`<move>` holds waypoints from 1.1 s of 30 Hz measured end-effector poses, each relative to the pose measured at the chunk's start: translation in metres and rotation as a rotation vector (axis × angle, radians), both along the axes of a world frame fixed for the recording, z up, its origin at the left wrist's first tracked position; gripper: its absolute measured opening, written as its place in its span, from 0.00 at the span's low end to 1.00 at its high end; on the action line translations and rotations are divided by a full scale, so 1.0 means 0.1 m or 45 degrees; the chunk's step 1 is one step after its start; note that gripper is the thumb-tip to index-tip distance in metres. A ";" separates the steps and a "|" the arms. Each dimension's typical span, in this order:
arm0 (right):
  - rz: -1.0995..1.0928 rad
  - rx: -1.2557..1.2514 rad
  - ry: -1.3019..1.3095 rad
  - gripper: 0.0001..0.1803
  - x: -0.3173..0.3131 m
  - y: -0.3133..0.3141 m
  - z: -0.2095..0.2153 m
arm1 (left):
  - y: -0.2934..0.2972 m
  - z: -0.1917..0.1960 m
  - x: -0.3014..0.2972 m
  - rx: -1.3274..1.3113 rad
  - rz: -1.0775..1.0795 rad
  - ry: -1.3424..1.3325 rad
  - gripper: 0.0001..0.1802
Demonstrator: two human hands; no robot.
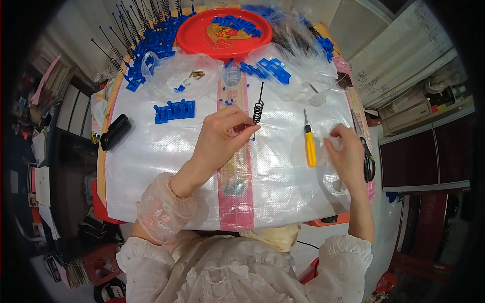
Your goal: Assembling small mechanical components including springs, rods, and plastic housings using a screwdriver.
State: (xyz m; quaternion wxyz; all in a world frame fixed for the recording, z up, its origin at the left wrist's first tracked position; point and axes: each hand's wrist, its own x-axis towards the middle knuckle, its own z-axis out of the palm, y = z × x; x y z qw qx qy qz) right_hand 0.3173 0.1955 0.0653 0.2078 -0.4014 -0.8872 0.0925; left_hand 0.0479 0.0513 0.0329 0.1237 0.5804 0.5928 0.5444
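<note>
- Head view: left hand raised over the middle of the white woven sheet, fingers pinched together on a black coiled spring with a straight wire tail, held upright just right of the fingertips.
- Right hand down near the right edge of the sheet, fingers curled over a scrap of clear plastic; grip closed or loose, cannot tell.
- Between the two hands, a yellow-handled screwdriver lying flat, tip pointing far.
- Just right of the right hand, black scissors at the sheet's edge.
- Far left of the left hand, a blue plastic comb-like part; further left, a black case at the sheet's left edge.
- At the far end, a red round tray with blue parts in it, clear bags near it, and a heap of blue parts with springs fitted on the far left.
</note>
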 end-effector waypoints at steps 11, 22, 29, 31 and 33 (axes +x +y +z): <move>0.007 -0.277 0.175 0.10 -0.09 0.06 0.19 | -0.01 0.00 -0.01 -0.011 0.010 -0.006 0.07; 0.062 0.078 -0.251 0.08 -0.22 0.22 -0.10 | -0.01 -0.03 -0.02 0.011 0.012 -0.017 0.08; -0.065 0.133 -0.008 0.09 -0.20 0.35 0.24 | -0.03 -0.02 -0.02 -0.007 0.015 -0.014 0.07; 0.013 0.173 -0.015 0.08 -0.29 0.39 0.14 | -0.03 -0.01 -0.02 -0.015 0.017 -0.017 0.08; 0.062 0.187 -0.068 0.07 -0.39 0.41 -0.03 | -0.02 -0.01 -0.03 -0.011 0.009 -0.002 0.07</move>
